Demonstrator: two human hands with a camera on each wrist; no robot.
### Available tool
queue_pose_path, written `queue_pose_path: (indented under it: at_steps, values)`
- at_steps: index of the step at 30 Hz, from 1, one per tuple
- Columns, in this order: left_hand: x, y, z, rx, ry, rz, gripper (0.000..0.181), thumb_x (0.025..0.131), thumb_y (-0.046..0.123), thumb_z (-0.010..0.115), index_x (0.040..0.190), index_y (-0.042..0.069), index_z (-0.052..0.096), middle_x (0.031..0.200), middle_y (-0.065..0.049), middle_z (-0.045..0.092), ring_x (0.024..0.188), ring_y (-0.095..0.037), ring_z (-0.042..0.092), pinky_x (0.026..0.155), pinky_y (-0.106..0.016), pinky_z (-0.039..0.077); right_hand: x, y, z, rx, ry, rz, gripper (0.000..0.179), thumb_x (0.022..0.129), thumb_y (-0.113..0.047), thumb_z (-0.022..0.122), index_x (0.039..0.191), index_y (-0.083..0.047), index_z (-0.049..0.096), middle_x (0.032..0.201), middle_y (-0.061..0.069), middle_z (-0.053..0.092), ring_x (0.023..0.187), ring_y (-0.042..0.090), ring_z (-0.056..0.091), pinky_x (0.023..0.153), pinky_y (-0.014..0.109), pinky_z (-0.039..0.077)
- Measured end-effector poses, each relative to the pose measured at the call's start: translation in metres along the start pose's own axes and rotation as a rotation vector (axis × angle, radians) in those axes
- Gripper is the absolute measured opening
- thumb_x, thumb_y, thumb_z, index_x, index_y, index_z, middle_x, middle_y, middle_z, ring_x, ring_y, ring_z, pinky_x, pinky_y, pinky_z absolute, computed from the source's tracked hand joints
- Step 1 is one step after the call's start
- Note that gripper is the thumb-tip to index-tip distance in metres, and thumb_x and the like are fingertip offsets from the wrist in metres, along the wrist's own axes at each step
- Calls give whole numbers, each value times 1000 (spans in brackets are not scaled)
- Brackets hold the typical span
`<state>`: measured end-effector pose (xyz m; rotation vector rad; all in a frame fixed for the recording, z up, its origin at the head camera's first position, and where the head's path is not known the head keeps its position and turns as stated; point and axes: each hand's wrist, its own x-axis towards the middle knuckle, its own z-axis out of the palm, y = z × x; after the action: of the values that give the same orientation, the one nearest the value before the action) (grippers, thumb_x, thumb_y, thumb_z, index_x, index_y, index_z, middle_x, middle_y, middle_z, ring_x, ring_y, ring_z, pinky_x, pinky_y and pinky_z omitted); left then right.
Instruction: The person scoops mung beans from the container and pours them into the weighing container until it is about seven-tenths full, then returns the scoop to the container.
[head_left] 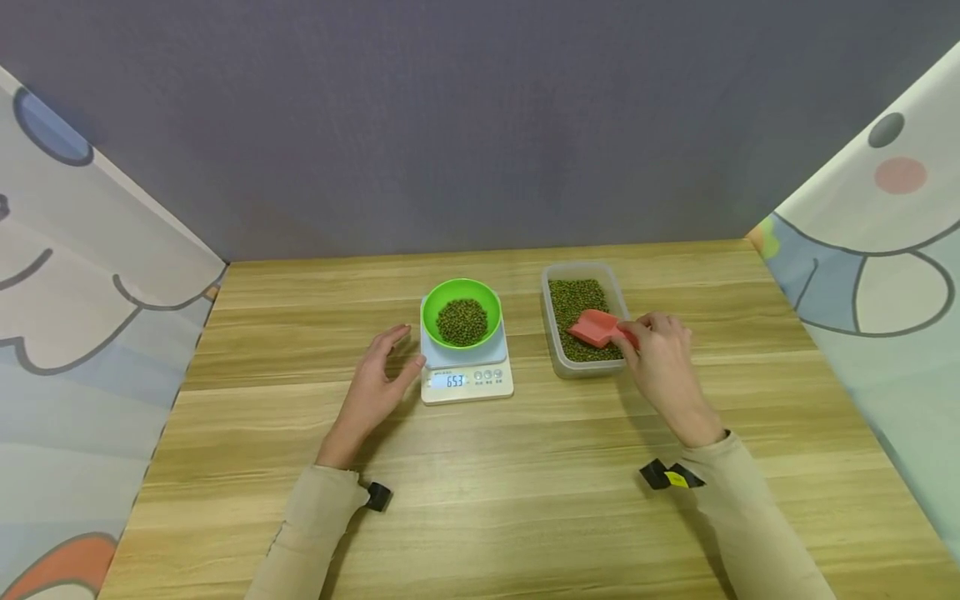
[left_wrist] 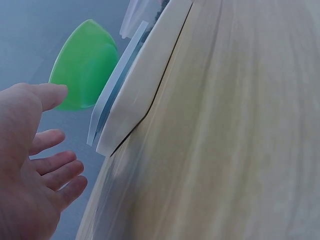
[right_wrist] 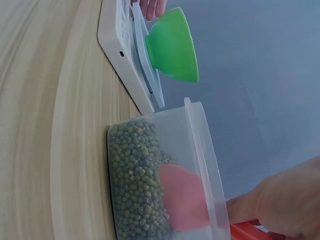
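My right hand [head_left: 663,367] grips the handle of a red scoop [head_left: 595,328], whose blade dips into mung beans [head_left: 576,300] in a clear plastic container [head_left: 552,333]. Through the container wall in the right wrist view, the scoop blade [right_wrist: 182,197] meets the beans. A green bowl [head_left: 431,321] with a heap of mung beans stands on a white kitchen scale [head_left: 483,392], its display reading 653, possibly with a decimal point. Beside the scale's left edge, my left hand [head_left: 372,385] holds nothing, thumb and fingers spread apart. In the left wrist view its thumb overlaps the bowl.
Everything stands on a wood-grain table [head_left: 480,500]. A grey-blue panel [head_left: 480,125] rises behind the table's far edge. Cartoon-printed sheets [head_left: 90,250] flank both sides. The container is to the right of the scale, with a strip of tabletop between them.
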<state>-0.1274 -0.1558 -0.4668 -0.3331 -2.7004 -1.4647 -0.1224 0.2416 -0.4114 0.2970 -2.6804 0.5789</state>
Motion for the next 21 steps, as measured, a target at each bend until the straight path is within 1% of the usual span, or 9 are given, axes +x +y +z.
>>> queue_pose_path:
  at_steps: [8, 15, 21]
  values:
    - [-1, 2, 0, 9, -1, 3, 61, 101, 26, 68, 151, 0, 46, 157, -22, 43, 144, -42, 42, 119, -61, 35, 8, -2, 8, -23, -24, 21, 23, 92, -8, 76, 106, 10, 74, 95, 29, 65, 90, 46, 55, 77, 55, 36]
    - [-1, 4, 0, 12, -6, -1, 61, 101, 27, 68, 151, 0, 45, 158, -22, 43, 144, -42, 42, 119, -61, 35, 12, -4, 13, -13, -10, 44, 23, 92, -8, 77, 106, 10, 74, 95, 29, 65, 89, 45, 53, 76, 54, 35]
    - [0, 4, 1, 21, -10, -7, 62, 101, 28, 68, 152, 1, 45, 159, -22, 42, 146, -42, 40, 120, -62, 33, 15, -5, 16, -19, -17, 59, 24, 92, -9, 77, 107, 10, 74, 98, 28, 65, 90, 44, 53, 77, 54, 34]
